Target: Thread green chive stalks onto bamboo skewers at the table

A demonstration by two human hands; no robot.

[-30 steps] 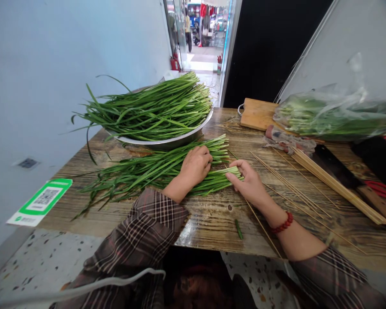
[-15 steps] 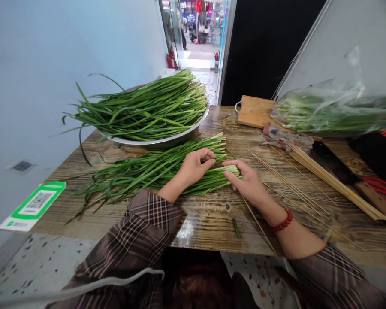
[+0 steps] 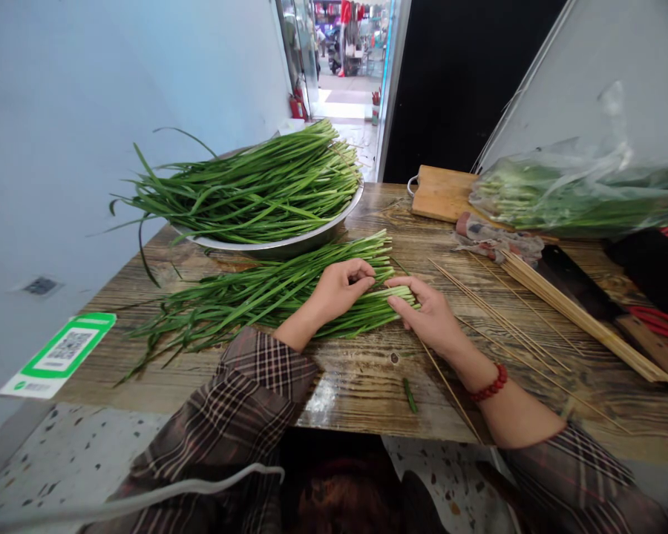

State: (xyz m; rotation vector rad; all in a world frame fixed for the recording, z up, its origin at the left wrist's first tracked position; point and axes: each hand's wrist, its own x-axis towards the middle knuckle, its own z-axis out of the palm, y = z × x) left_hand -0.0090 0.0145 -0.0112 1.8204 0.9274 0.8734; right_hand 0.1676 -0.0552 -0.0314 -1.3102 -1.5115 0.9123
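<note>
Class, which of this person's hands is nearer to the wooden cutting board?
The right hand: it is at the pale stem ends, nearer the cutting board; the left is farther left.

Chives (image 3: 272,293) lie across a table (image 3: 356,386) before a heaped basin (image 3: 312,239), as skewers (image 3: 501,315) rest to their right, between them and a knife (image 3: 584,285); a cutting board (image 3: 439,194) sits behind the skewers.
</note>
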